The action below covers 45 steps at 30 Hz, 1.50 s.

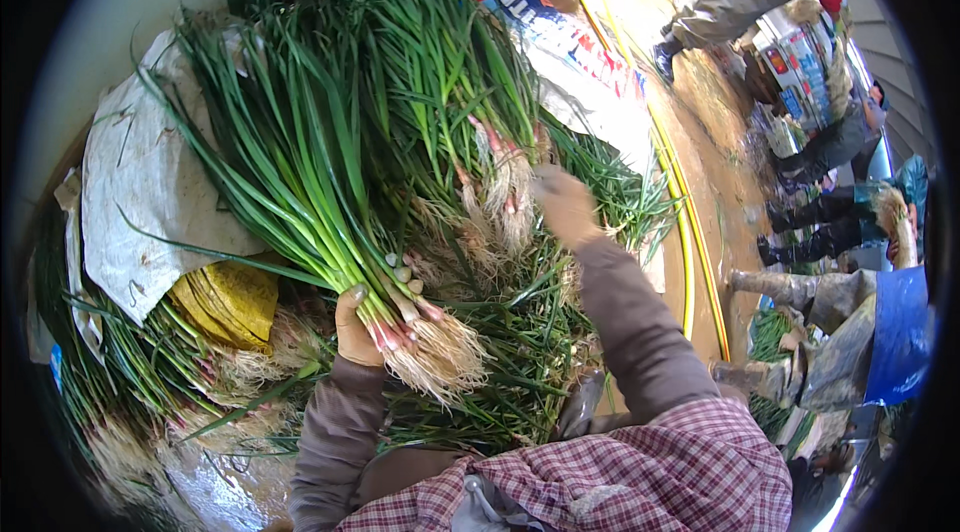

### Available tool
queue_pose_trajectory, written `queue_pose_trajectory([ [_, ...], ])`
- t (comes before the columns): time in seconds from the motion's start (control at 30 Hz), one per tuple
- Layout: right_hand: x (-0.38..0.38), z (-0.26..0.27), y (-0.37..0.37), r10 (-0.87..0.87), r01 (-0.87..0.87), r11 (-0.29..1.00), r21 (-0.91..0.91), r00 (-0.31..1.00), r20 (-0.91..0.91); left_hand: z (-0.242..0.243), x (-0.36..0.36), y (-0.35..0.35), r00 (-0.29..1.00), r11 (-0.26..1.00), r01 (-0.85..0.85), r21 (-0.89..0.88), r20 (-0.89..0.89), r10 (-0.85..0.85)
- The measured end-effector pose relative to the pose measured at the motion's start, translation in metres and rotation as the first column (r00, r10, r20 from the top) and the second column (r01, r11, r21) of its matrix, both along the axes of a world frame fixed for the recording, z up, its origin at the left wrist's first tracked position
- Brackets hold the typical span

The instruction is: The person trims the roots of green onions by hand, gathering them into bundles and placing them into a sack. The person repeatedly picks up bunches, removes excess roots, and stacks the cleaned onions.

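Observation:
My left hand (358, 329) grips a thick bunch of green garlic (330, 232) low on its stems, thumb in front and fingertips showing at the far side. Its long leaves fan up and left; pinkish stem bases and pale stringy roots hang toward my lap. Blurred by motion, my right hand (564, 203) is beside the roots of a heap of green garlic (442, 67) farther out. Its fingers are too smeared to show whether they hold anything. Loose leaves and stalks (517, 359) cover the ground in front of me.
At left, a white woven sack (165, 179) and a yellow sack (229, 307) cover more green garlic (127, 442). A printed sack (585, 74) lies beyond the heap. Yellow hoses (679, 217) cross the wet ground. Several people are at right, one wearing a blue apron (898, 337).

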State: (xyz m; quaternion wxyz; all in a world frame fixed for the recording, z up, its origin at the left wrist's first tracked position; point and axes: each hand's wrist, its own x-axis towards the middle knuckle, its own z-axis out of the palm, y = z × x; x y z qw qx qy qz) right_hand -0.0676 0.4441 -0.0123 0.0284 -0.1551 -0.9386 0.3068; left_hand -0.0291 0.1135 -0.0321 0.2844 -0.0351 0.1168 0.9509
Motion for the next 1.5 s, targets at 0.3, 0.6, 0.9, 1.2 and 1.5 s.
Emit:
queue_pose_trajectory([
  [0.3, -0.006, 0.005, -0.131, 0.441, -0.448, 0.890, 0.084, 0.893, 0.085, -0.010, -0.002, -0.013, 1.000, 0.991, -0.004, -0.132, -0.031, 0.000],
  [0.6, 0.028, 0.023, -0.102, 0.074, -0.030, 0.992, -0.119, 0.922, 0.381, -0.007, 0.001, -0.004, 0.996, 0.998, 0.060, -0.007, 0.072, -0.060],
  [0.9, 0.014, -0.006, -0.173, 0.001, 0.164, 0.112, -0.980, 0.986, 0.165, 0.006, 0.002, -0.004, 0.995, 0.997, 0.069, -0.042, 0.082, -0.065],
  [1.2, -0.026, 0.036, -0.103, 0.002, -0.150, 0.694, -0.704, 0.978, -0.206, 0.015, 0.003, -0.017, 0.998, 0.992, 0.057, 0.115, -0.040, -0.053],
  [1.5, -0.071, 0.071, -0.053, 0.025, -0.232, 0.889, 0.394, 0.885, 0.465, 0.010, -0.007, 0.008, 0.993, 0.991, 0.087, 0.106, -0.089, -0.078],
])
